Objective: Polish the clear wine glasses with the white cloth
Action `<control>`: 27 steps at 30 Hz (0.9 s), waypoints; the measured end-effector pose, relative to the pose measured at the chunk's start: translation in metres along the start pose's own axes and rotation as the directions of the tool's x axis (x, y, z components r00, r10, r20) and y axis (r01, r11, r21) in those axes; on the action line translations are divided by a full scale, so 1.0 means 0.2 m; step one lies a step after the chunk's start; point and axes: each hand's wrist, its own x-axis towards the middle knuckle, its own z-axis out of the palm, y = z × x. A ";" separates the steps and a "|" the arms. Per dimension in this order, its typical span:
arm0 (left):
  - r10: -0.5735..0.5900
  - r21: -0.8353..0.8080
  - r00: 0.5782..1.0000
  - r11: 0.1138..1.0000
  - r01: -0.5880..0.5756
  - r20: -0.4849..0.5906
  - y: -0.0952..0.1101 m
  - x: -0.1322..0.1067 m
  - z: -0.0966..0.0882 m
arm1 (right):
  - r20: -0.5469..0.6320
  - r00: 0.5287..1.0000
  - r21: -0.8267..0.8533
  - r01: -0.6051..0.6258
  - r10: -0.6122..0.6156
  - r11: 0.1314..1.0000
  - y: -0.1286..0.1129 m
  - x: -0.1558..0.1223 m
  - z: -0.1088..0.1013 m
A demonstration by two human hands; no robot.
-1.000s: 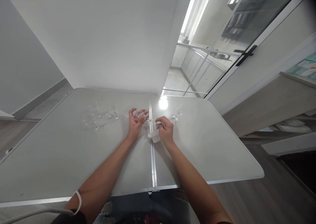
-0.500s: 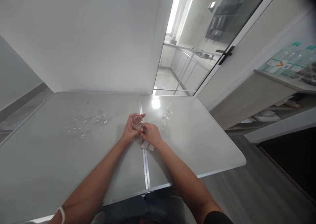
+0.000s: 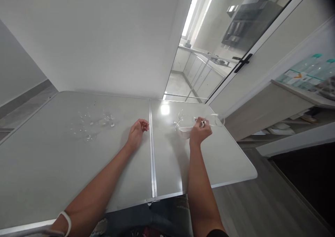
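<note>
Out to the right, my right hand (image 3: 200, 131) is closed around the stem of a clear wine glass (image 3: 214, 119). The glass lies on its side in the air, bowl pointing right. A white cloth (image 3: 184, 132) hangs from the same hand toward the left. Just behind the cloth, another stemmed glass (image 3: 180, 116) stands upright on the table. My left hand (image 3: 136, 132) hovers left of the metal seam, fingers loosely curled and apart, with nothing in them. Several more clear glasses (image 3: 90, 123) are grouped at the left; their outlines are faint.
The pale table (image 3: 112, 188) has a metal seam (image 3: 153, 160) down its middle. A white wall (image 3: 110, 38) rises at its far edge, beside a glass door (image 3: 199, 62). Bottles (image 3: 300, 71) stand on a shelf unit (image 3: 264, 108) at the right.
My hands were together over the seam, both on the glass. My right hand has carried the glass and cloth to the right, tipping the glass sideways; my left hand has let go.
</note>
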 end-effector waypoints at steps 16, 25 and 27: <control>-0.068 0.010 0.998 0.998 0.069 -0.007 -0.01 0.00 -0.01 | 0.329 0.907 -0.301 -0.164 0.264 0.940 0.28 0.04 0.18; -0.061 0.011 0.998 0.998 0.061 0.012 0.00 -0.01 0.01 | 0.316 0.908 -0.324 -0.171 0.277 0.930 0.33 0.06 0.21; -0.065 0.015 0.998 0.998 0.064 0.011 0.00 -0.01 0.00 | 0.316 0.907 -0.331 -0.171 0.279 0.928 0.32 0.05 0.21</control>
